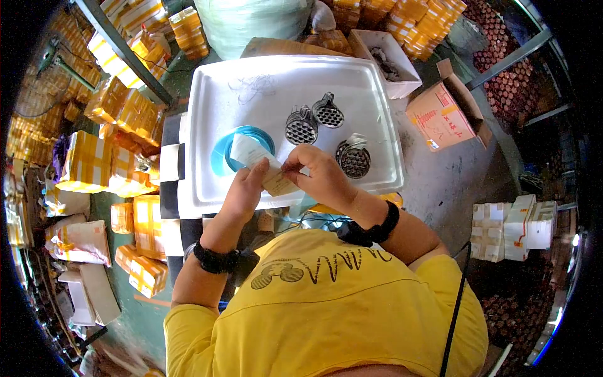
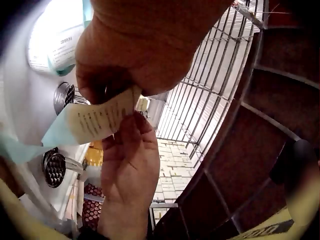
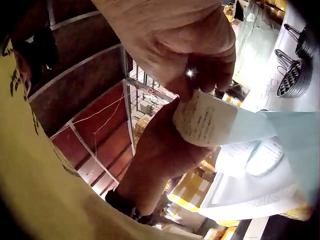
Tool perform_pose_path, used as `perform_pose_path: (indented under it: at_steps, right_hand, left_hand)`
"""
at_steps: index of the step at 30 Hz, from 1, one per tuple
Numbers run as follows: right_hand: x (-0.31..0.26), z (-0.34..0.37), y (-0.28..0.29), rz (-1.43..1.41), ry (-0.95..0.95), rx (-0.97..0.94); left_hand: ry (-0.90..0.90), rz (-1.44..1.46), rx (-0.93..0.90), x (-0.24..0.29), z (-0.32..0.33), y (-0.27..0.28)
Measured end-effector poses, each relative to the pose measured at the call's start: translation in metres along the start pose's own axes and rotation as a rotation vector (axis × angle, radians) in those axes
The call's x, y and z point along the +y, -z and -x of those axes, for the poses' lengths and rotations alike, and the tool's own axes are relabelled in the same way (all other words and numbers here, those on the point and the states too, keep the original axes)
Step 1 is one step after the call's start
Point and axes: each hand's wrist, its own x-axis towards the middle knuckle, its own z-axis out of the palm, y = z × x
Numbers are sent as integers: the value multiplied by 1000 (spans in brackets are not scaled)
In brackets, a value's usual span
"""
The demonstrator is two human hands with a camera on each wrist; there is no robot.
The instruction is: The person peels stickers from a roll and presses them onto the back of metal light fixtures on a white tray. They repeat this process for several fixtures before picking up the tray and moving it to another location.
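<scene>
A strip of printed labels [image 1: 274, 181] on pale blue backing is held up over the front of a white tray [image 1: 220, 81]. My left hand [image 1: 244, 190] pinches one side of it between thumb and finger. At the label's other edge, the fingertips of my right hand [image 1: 323, 177] pinch it too. The strip leads back to a blue roll of labels [image 1: 221, 151] lying in the tray. The right wrist view shows the label's printed lines [image 3: 202, 120] between both hands. Right of the roll stand three groups of round, honeycomb-holed metal pieces with wire handles [image 1: 301, 129].
Taped boxes [image 1: 85, 162] are piled on the left, and more sit at the back. Behind the tray stands a large wrapped bale [image 1: 251, 25]. A foam box [image 1: 392, 63] and an open carton [image 1: 443, 116] are at the right.
</scene>
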Motion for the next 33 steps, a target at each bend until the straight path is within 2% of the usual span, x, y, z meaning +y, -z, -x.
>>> perform_pose_path:
  at_steps: [2, 5, 8, 9, 11, 12, 13, 16, 17, 18, 20, 22, 23, 24, 26, 27, 30, 31, 33]
  right_hand:
    - [-1, 0, 2, 36, -2, -26]
    - [-3, -4, 4, 311, 334, 65]
    - [-14, 5, 17, 184, 401, -50]
    - [-14, 10, 25, 112, 312, -50]
    - [-12, 23, 47, -29, 132, -47]
    - [-6, 29, 56, -303, -7, 22]
    - [-2, 33, 61, -576, -150, 93]
    - [5, 38, 83, -312, -190, 298]
    - [8, 40, 85, -289, -202, 328]
    - [13, 42, 86, -265, -214, 359]
    - [21, 47, 86, -209, -227, 424]
    - [28, 51, 83, -148, -228, 487]
    - [29, 52, 82, -206, -178, 491]
    - [24, 54, 83, -198, -215, 480]
    - [12, 58, 86, -178, -286, 460]
    - [13, 61, 85, -160, -256, 495]
    - [15, 73, 91, -151, -303, 507]
    - [14, 77, 95, -50, -309, 512]
    - [15, 83, 99, -64, -338, 568]
  left_hand:
    - [2, -11, -10, 0, 0, 0]
    - [8, 58, 17, 1, -1, 0]
    - [-78, -30, 86, -2, -4, 16]
    - [-129, -158, 103, -6, -5, 28]
    - [50, -206, 150, -18, -14, 53]
    - [141, -229, 173, -17, -15, 58]
    - [129, -460, 182, -15, -12, 63]
    - [-177, -1406, 234, -2, -8, 66]
    - [-348, -1461, 389, -2, -11, 65]
    - [-576, -1425, 419, 5, -15, 62]
    - [-800, -1406, 429, 17, -29, 48]
    - [-940, -1428, 345, 20, -50, 27]
    - [-855, -1442, 280, 20, -62, 13]
    - [-770, -1453, 217, 21, -74, 0]
    - [-670, -1512, 206, 1, -109, -12]
    - [-622, -1539, 200, 0, -119, -20]
    - [-84, -1685, 56, 2, -140, -37]
    - [-224, -1686, 77, -5, -146, -33]
    - [-215, -1551, 91, -5, -149, -31]
